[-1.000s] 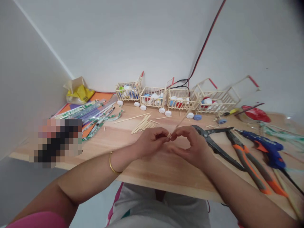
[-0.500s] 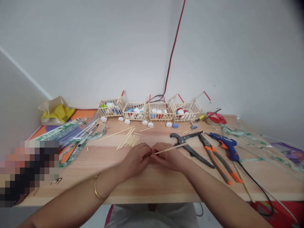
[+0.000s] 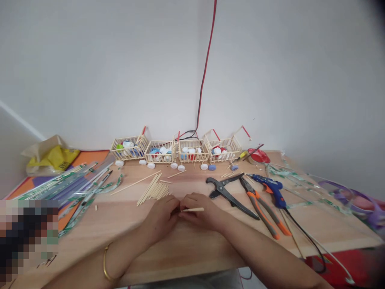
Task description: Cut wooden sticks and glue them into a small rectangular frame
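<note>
My left hand (image 3: pixel 164 218) and my right hand (image 3: pixel 200 214) meet low over the wooden table (image 3: pixel 192 245), fingers pinched together. Between them lies a short wooden stick (image 3: pixel 192 209), gripped at its left end by both hands and pointing right over my right hand. A loose pile of wooden sticks (image 3: pixel 152 190) lies just beyond my left hand. Black snips (image 3: pixel 230 192) lie right of my right hand.
Several small stick carts (image 3: pixel 176 150) filled with bottle caps line the wall. Orange-handled pliers (image 3: pixel 261 204) and a blue glue gun (image 3: pixel 270 188) with its cord lie to the right. Green-printed wrappers (image 3: pixel 78 188) and a yellow bag (image 3: pixel 51 157) sit left. A red-black cable (image 3: pixel 204 68) hangs down the wall.
The camera tilted up, so the table sits lower in view. My hands lowered toward the table, and the stick shows shorter and lies nearly level.
</note>
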Available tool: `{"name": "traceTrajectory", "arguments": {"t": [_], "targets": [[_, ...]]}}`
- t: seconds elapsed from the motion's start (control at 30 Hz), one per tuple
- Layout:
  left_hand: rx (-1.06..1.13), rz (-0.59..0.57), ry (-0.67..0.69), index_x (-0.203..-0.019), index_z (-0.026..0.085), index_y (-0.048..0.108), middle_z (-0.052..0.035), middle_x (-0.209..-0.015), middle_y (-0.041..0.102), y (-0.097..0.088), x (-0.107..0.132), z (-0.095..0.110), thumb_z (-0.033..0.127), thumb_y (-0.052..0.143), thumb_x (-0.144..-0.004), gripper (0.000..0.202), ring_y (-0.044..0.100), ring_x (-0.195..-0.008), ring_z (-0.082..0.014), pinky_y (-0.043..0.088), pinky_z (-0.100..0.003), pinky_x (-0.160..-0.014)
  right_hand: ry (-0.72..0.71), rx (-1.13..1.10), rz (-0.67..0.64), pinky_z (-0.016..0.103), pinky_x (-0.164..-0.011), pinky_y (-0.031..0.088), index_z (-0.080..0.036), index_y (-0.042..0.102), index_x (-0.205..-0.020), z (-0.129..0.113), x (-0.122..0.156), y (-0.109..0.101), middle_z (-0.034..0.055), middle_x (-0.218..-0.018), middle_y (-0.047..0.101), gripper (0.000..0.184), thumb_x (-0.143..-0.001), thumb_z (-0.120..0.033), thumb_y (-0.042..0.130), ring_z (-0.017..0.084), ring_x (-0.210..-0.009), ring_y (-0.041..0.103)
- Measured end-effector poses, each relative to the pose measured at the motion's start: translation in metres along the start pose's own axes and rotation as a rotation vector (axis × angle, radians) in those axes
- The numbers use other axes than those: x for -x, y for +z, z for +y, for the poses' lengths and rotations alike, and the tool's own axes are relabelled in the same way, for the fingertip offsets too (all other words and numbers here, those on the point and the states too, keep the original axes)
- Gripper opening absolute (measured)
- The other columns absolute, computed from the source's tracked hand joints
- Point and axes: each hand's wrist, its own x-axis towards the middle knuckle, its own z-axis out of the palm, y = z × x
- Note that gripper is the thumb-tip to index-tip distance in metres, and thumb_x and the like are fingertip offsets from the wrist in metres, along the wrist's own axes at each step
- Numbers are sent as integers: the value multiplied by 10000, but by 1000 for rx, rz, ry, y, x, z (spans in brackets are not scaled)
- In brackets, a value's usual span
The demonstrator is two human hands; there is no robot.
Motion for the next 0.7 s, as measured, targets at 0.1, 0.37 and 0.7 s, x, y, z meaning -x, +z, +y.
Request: {"name": "traceTrajectory", "arguments": {"t": [0.1, 0.37, 0.7], "targets": [[58, 5, -57, -752, 180, 567, -33, -769, 610, 0, 1, 1, 167, 493, -759, 75, 540, -743, -177, 397, -288, -678, -48, 7, 36, 264, -683, 390, -192, 555, -879, 0, -2, 0, 45, -840, 643, 153, -903, -326, 485, 157, -762, 559], [168, 51, -77, -851, 193, 556, -38, -837, 645, 0, 3, 7, 206, 506, -751, 112, 590, -768, -193, 460, -310, -699, -61, 35, -4, 259, -711, 393, -212, 547, -897, -5, -1, -2, 32, -894, 647, 108, -893, -294, 477, 144, -802, 584], [-5, 106, 41, -927, 213, 583, -47, -870, 653, -3, 0, -4, 230, 511, -818, 131, 599, -811, -203, 483, -330, -716, 95, 50, 18, 265, -646, 379, -187, 552, -863, -3, 0, -7, 38, -825, 664, 188, -907, -348, 465, 159, -727, 580]]}}
